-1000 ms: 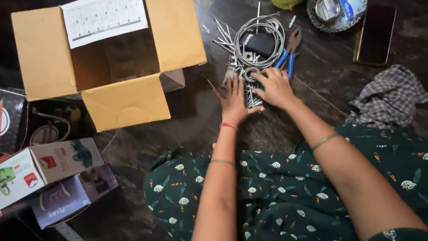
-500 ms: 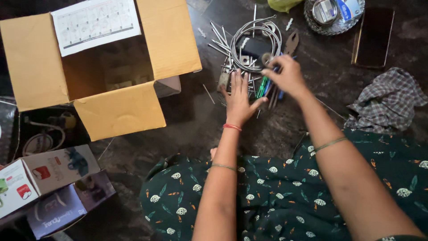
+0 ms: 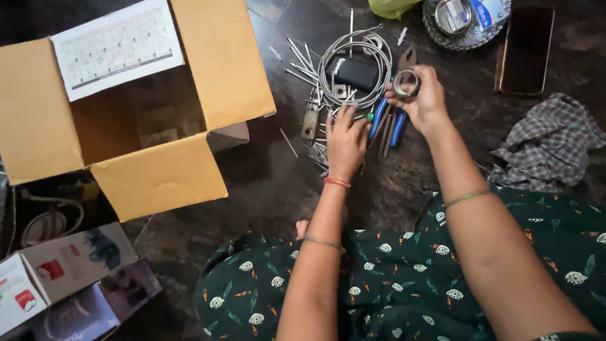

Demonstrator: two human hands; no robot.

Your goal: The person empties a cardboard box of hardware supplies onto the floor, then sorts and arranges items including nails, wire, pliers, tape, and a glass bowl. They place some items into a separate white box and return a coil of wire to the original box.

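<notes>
- A small metal ring (image 3: pixel 406 83) is held up in the fingertips of the right hand (image 3: pixel 421 100), just above blue-handled pliers (image 3: pixel 392 107) on the dark floor (image 3: pixel 265 183).
- The left hand (image 3: pixel 346 140) is laid flat, fingers spread, on a heap of metal rods and screws (image 3: pixel 317 151).
- A coil of steel cable (image 3: pixel 353 63) is seen beyond the hands, with a black pouch (image 3: pixel 355 71) lying inside it.
- An open cardboard box (image 3: pixel 132 107) is placed to the left; its inside is in shadow, so its contents cannot be told. A printed sheet (image 3: pixel 117 47) is laid across one flap.
- A round wire basket (image 3: pixel 464 22) at the top holds small packets.
- A dark phone (image 3: pixel 525 49) and a checked cloth (image 3: pixel 549 142) are seen on the right.
- Small printed cartons (image 3: pixel 63 278) are stacked at the lower left.
</notes>
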